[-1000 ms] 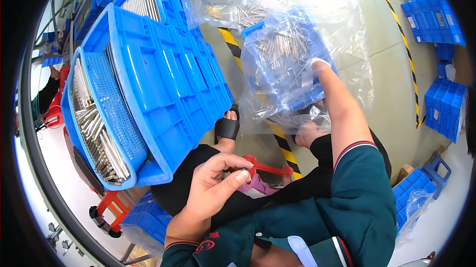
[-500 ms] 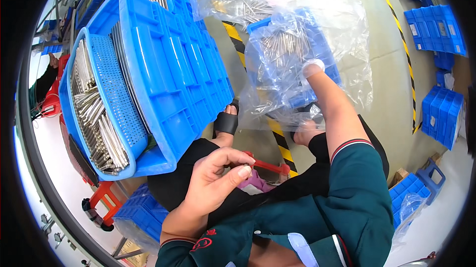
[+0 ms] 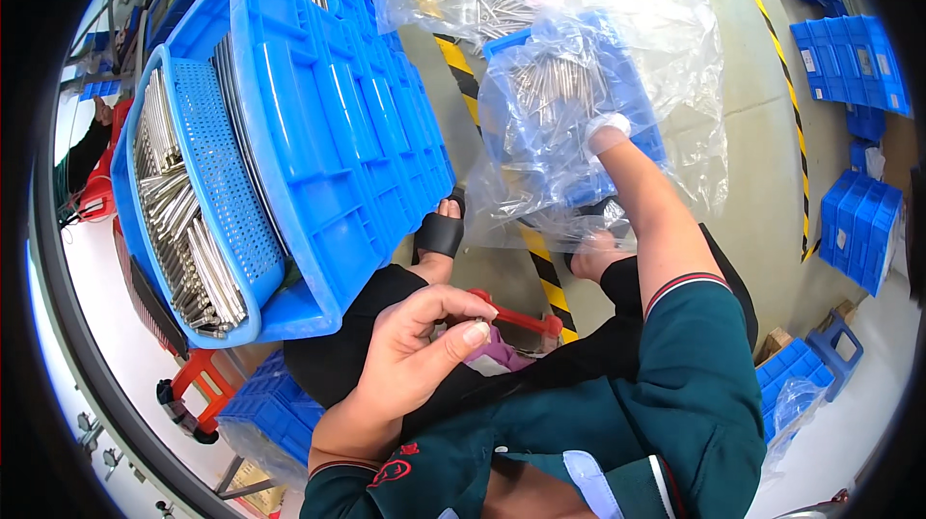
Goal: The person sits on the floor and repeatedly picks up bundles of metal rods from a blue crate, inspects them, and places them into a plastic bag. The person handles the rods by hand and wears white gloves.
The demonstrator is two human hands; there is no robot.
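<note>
My left hand (image 3: 417, 341) is raised over my lap, thumb and forefinger brought together in a pinch. Something tiny may be between the fingertips, too small to make out. My right arm stretches forward, and my right hand (image 3: 608, 127), in a white covering like a glove, is at the near right of a heap of slender metal rods (image 3: 559, 85). Its fingers are hidden from view. The rods lie in clear plastic sheeting (image 3: 502, 186) spread over a blue crate (image 3: 632, 99) on the floor.
On my left stands a big blue bin (image 3: 318, 162), with a perforated blue basket (image 3: 224, 172) full of metal rods (image 3: 178, 220) at its side. More rods (image 3: 503, 15) lie in plastic beyond the crate. Blue crates (image 3: 858, 230) line the right side. A red stool (image 3: 204, 389) is at lower left.
The whole view has shifted very slightly. Both hands keep almost the same place and pose.
</note>
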